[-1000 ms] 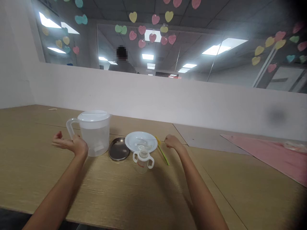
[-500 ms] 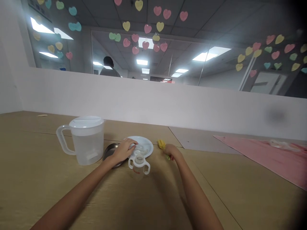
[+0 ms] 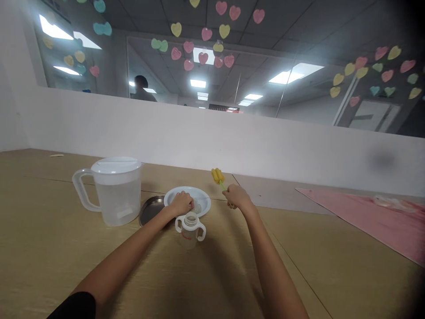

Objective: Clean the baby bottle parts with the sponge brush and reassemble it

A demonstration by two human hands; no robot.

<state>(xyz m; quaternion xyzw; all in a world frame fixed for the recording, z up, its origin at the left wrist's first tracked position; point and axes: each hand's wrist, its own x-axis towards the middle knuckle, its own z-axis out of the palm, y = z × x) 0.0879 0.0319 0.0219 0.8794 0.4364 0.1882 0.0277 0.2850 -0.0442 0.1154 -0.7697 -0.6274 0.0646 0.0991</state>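
My right hand (image 3: 236, 197) grips the thin green handle of a sponge bottle brush (image 3: 218, 176), whose yellow head points up and to the left above the table. Over the white plate (image 3: 168, 195), my left hand (image 3: 182, 204) has its fingers curled in. A translucent plastic piece (image 3: 197, 207) lies on the plate against those fingertips; what the fingers hold is hidden. Just in front of the plate a clear baby bottle (image 3: 190, 230) stands upright, uncapped, with white handles on both sides. Left of the plate, partly behind my left wrist, is a round metal dish (image 3: 151, 212).
A large translucent lidded pitcher (image 3: 117, 190) holding clear liquid stands on the left. On the right lies a pink cloth (image 3: 365, 212) with clear plastic on it. A white wall (image 3: 199, 137) with a window closes off the table's back; a person (image 3: 142, 88) is beyond it.
My right hand has raised the brush off the table, tilting its yellow head upward. The left hand's outstretched fingers have curled in over the plate. The view has shifted slightly.
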